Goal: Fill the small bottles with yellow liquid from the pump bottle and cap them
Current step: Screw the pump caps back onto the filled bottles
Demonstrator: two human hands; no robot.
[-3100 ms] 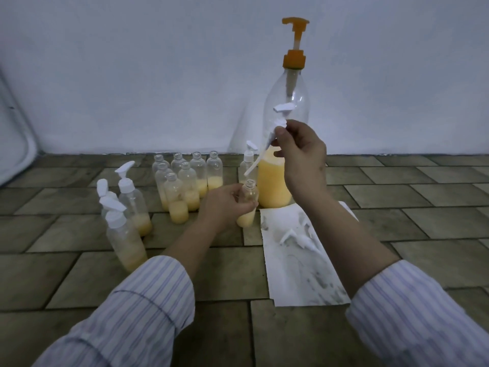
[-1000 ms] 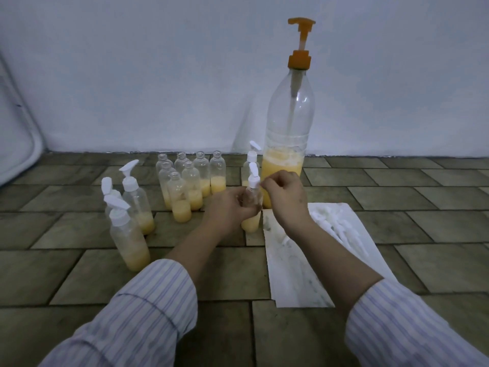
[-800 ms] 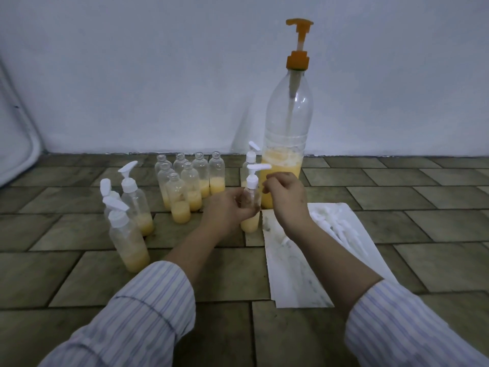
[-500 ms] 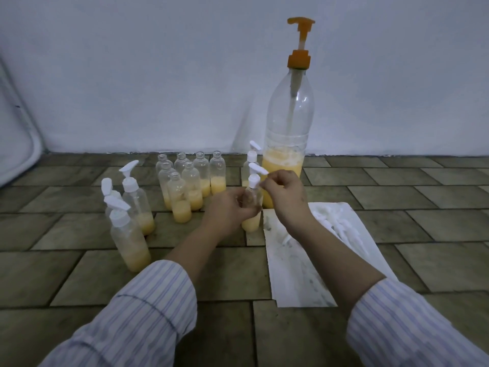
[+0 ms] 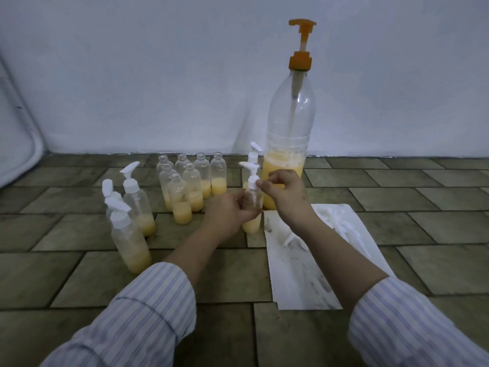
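Note:
My left hand [image 5: 229,211] grips a small clear bottle [image 5: 252,223] with yellow liquid at its bottom, standing on the tiled floor. My right hand [image 5: 284,193] pinches the collar of the white pump cap [image 5: 251,174] seated on that bottle's neck. Right behind stands the tall pump bottle [image 5: 289,144] with an orange pump head, about a quarter full of yellow liquid. Several uncapped small bottles [image 5: 192,185] with yellow liquid cluster to the left. Three capped bottles [image 5: 130,221] stand further left, and one capped bottle [image 5: 253,154] stands beside the pump bottle.
A white paper sheet [image 5: 299,276] lies on the floor to the right, with several loose white pump caps [image 5: 337,221] on its far end. A white wall rises behind. A white curved object [image 5: 16,133] leans at the far left.
My right hand brought the white pump cap down from in front of the pump bottle onto the small bottle's neck. Since then the nozzle has turned around while the left hand holds the bottle.

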